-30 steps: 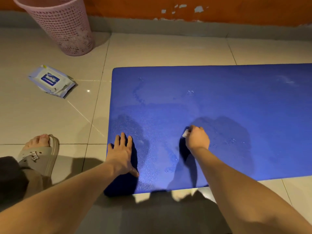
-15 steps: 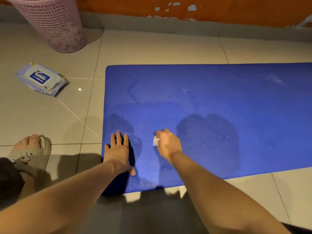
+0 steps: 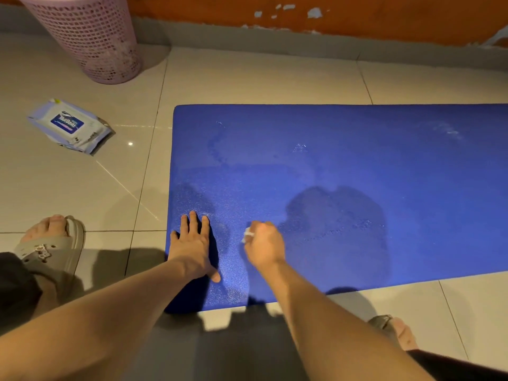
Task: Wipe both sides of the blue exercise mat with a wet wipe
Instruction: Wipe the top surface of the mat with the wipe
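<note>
The blue exercise mat lies flat on the tiled floor and runs off the right edge of the view. Damp streaks show across its near left part. My left hand presses flat on the mat close to its left edge, fingers straight and spread. Just to its right, my right hand is curled round a small white wet wipe and holds it against the mat. Only a corner of the wipe shows past my fingers.
A pack of wet wipes lies on the floor left of the mat. A pink mesh basket stands at the back left by the wall. My sandalled left foot is at the left, my right foot at the bottom right.
My right hand has slid left across the mat with the wipe, ending close beside my left hand. My left hand has stayed pressed in place.
</note>
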